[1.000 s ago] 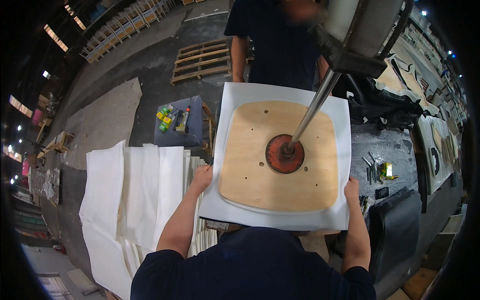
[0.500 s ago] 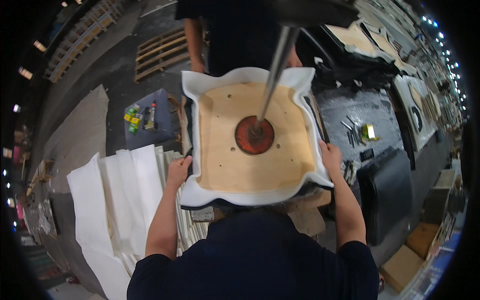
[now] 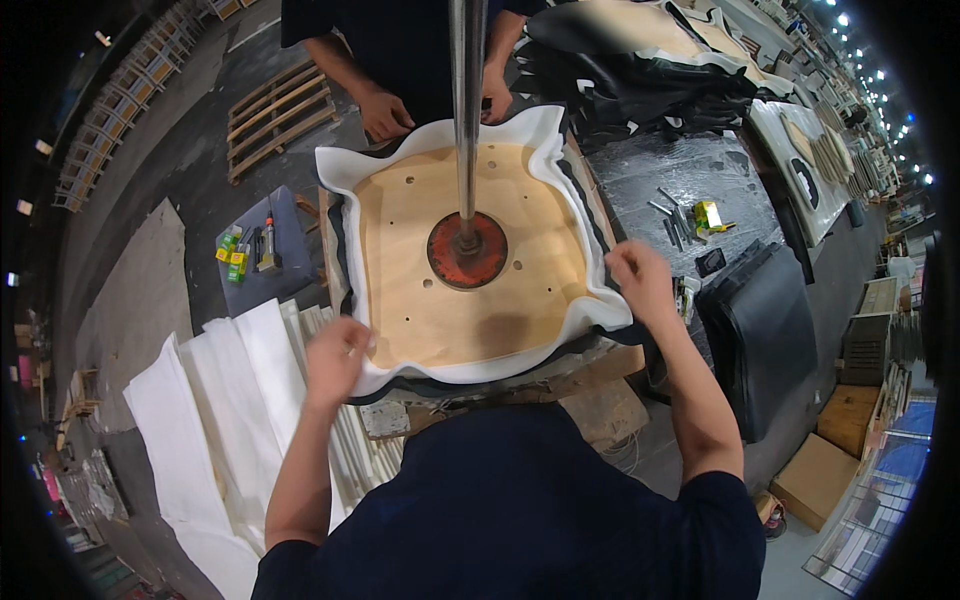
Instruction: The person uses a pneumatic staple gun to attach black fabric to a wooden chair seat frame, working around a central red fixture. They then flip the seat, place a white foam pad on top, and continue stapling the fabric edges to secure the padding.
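A pale wooden board (image 3: 400,250) with several small holes lies inside an upturned rim of white padding (image 3: 345,240). Black cover material (image 3: 596,208) shows around the outside of the padding. On the board's middle rests a red round plate (image 3: 440,258), joined to an upright metal rod (image 3: 467,120). My left hand (image 3: 338,358), smeared by motion, is at the padding's near left corner. Beside the right edge is my right hand (image 3: 640,280), its fingers curled together; whatever they pinch is too small to make out.
Across from me, another person's hands (image 3: 385,115) are at the far edge. White padding sheets (image 3: 225,400) stack at left, near a grey stand (image 3: 262,285) with small boxes. At right are a plastic-wrapped table (image 3: 740,175) with tools and folded black covers (image 3: 765,330). Beyond lies a pallet (image 3: 280,120).
The board and padding appear farther left in view. My left hand has loosened from the side edge and shifted toward the near corner; my right fingers have curled. The other person's hands have come into clearer view.
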Tool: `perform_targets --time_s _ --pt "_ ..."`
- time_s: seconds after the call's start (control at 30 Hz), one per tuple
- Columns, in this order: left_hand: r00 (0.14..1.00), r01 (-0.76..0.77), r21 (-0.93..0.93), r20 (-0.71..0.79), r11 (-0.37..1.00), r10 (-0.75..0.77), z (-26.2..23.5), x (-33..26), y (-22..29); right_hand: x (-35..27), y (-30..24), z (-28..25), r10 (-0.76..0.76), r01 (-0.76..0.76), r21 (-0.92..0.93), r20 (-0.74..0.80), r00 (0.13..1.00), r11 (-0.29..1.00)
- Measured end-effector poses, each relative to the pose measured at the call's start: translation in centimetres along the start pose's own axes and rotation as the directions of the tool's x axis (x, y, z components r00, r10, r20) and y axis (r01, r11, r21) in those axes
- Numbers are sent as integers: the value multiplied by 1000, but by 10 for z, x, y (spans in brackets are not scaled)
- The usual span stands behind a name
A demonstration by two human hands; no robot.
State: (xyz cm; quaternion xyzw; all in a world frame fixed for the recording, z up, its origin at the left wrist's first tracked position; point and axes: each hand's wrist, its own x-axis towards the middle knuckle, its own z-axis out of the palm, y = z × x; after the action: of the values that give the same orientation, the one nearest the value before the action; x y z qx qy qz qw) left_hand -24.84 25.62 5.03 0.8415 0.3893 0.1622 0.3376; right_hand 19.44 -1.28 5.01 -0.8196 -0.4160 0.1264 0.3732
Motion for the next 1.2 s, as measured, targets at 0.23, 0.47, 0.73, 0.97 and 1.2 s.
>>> perform_targets --time_s 0.23,0.47,0.73,0.97,1.2 --pt "847 -456 12 311 890 431 67 -56 50 -88 -38 30 -409 522 -173 439 800 835" --pt "782 -595 219 383 774 492 104 -20 42 -82 -14 74 -428 572 -286 433 793 769" --pt "620 -748 153 509 646 597 119 10 32 -86 -7 81 -424 554 -271 413 806 787" --pt "673 -716 172 429 677 603 108 -9 33 -86 -17 75 -358 480 -211 435 826 851" --pt "764 -635 234 335 737 552 86 -41 29 -103 -27 85 -398 491 -198 373 838 848"
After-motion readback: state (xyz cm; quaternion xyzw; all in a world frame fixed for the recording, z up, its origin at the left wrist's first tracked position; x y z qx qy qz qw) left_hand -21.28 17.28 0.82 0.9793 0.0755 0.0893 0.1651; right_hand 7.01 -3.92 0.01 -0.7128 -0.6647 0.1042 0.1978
